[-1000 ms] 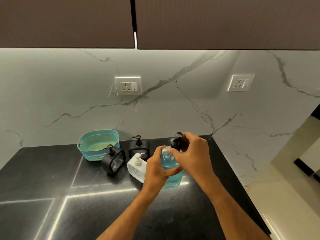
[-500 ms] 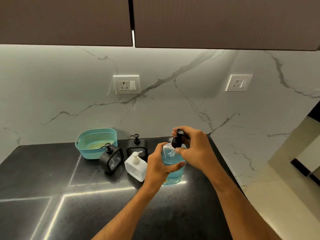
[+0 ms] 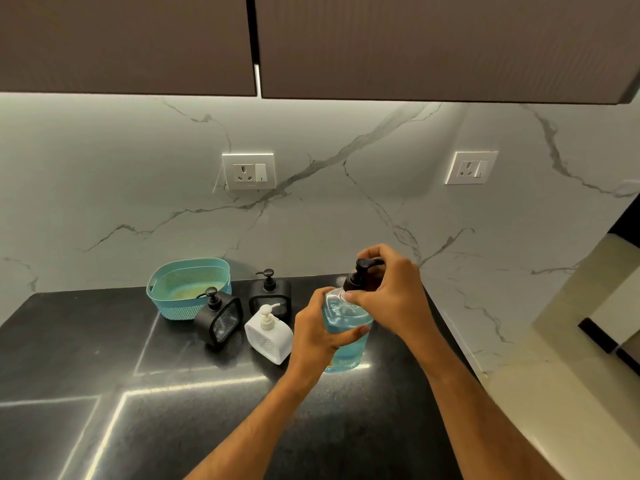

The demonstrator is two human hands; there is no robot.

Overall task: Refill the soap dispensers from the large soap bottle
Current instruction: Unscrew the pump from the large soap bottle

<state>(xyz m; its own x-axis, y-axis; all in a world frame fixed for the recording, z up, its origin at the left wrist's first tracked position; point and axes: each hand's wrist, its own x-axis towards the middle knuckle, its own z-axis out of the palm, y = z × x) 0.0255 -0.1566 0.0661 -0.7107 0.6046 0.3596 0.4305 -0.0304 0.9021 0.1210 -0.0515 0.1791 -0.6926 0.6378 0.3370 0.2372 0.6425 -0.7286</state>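
A large clear soap bottle with blue liquid stands on the black counter. My left hand grips its body from the left. My right hand is curled round its black pump top at the neck. To the left stand three small dispensers: a white one nearest the bottle, a black one tilted to its left, and another black one behind, close to the wall.
A teal perforated basket sits at the back left against the marble wall. Two wall sockets are above the counter. Dark cabinets hang overhead. The counter ends at the right, near a pale floor.
My right hand has turned round the pump top, with the nozzle now pointing right. The bottle and my left hand stay in place; the camera view shifted slightly.
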